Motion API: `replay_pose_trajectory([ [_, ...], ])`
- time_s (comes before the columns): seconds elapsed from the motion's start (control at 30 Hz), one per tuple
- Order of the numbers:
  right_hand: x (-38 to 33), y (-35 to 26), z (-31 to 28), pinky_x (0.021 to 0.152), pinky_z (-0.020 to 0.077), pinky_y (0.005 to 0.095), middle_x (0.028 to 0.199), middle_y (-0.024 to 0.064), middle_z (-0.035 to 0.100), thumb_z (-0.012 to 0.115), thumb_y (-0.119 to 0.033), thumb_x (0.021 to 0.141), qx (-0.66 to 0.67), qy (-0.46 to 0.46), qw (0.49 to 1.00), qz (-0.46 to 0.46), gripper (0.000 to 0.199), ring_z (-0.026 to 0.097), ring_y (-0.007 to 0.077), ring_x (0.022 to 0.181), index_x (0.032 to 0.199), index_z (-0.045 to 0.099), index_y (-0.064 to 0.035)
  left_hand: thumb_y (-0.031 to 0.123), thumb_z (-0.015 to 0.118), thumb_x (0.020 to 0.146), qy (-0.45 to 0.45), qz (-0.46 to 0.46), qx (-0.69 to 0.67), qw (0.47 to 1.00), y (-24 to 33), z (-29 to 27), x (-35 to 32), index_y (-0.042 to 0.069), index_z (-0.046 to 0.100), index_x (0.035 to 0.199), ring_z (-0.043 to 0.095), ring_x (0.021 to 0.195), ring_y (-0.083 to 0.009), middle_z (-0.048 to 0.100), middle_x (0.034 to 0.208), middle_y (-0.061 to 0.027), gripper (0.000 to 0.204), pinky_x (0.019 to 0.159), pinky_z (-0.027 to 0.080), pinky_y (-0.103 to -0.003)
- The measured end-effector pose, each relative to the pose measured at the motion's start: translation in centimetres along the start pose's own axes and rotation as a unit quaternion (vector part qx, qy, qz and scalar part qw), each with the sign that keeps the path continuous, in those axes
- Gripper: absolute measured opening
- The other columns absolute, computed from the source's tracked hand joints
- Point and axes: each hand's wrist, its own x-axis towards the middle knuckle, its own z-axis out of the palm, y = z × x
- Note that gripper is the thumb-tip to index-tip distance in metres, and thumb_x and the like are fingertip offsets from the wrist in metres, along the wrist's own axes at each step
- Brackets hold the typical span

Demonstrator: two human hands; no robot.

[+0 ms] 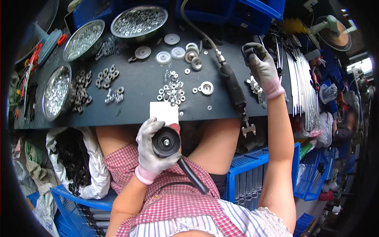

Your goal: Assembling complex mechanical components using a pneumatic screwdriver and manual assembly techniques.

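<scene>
Left hand [152,152] is wrapped tight round a black caster wheel [166,142] over the lap, hub facing up so the center bolt shows, its black stem running down-right toward the body. Right hand [262,67] reaches far right on the dark workbench [138,85], fingers curled on a small black part [248,50], just beside the air tool [233,87].

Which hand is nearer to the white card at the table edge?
Left. The left hand holds a black wheel just below the card. The right hand is far to the card's right.
</scene>
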Motion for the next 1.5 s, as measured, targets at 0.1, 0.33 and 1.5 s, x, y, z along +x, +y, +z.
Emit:
replay_pose_trajectory([
  [0.1, -5.3, -2.0, 6.0, 0.093, 0.0484, 0.0265, 0.113, 0.0080, 0.065, 0.085, -0.025, 0.074, 0.000, -0.006, 1.000, 0.021, 0.060, 0.063, 0.0144, 0.101, 0.120, 0.059, 0.0038, 0.039, 0.088, 0.051, 0.000, 0.000, 0.004, 1.000, -0.1, -0.5, 0.4, 0.006, 0.054, 0.121, 0.051, 0.120, -0.0396, 0.057, 0.122, -0.0157, 0.085, 0.105, 0.037, -0.048],
  [0.33, -12.3, -0.9, 14.8, 0.087, 0.0511, 0.0280, 0.107, 0.0101, 0.067, 0.065, 0.007, 0.084, -0.137, -0.052, 0.988, 0.040, 0.033, 0.064, 0.0151, 0.098, 0.116, 0.061, 0.0051, 0.046, 0.086, 0.056, 0.043, 0.057, -0.011, 0.997, -0.8, 0.9, 1.6, 0.006, 0.056, 0.120, 0.054, 0.116, -0.0381, 0.060, 0.116, -0.0130, 0.081, 0.102, 0.040, -0.048],
  [1.5, -12.0, -3.6, 19.7, 0.074, 0.0565, 0.0360, 0.094, 0.0102, 0.067, 0.071, -0.001, 0.071, -0.530, -0.243, 0.771, -0.257, 0.027, 0.068, 0.0292, 0.088, 0.097, 0.072, -0.0053, 0.031, 0.085, 0.055, 0.081, 0.060, -0.020, 0.995, -0.5, 1.1, 1.5, 0.009, 0.058, 0.115, 0.060, 0.108, -0.0339, 0.061, 0.112, -0.0137, 0.069, 0.097, 0.046, -0.045],
])
